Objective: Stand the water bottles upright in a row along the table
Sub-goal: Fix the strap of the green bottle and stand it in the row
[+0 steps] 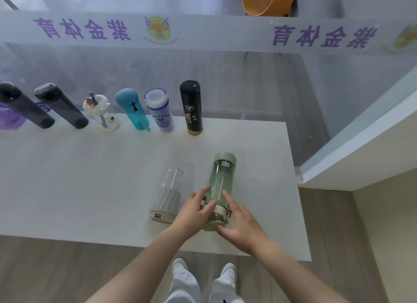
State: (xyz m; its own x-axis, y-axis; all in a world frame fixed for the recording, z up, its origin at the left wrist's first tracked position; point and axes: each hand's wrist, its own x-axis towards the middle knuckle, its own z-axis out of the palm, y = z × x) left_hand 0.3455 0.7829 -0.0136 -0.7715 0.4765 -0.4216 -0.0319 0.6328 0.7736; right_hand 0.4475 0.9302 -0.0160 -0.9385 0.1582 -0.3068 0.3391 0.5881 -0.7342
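A pale green see-through bottle [220,185] lies on its side on the white table [90,178], cap pointing away from me. My left hand [194,210] and my right hand [239,221] clasp its lower end from either side. Just left of it lies a clear bottle with a ribbed grey base [168,196], also on its side. Along the table's far edge several bottles stand upright in a row: two dark grey ones [61,106], a white straw cup [101,114], a teal one [132,108], a white-and-blue one [159,109] and a black flask [191,107].
A glass wall with purple lettering runs behind the table. The table's right edge [295,189] is close to the green bottle, with a white ledge [361,144] beyond. A purple object [9,119] sits at the far left. My feet stand below the near edge.
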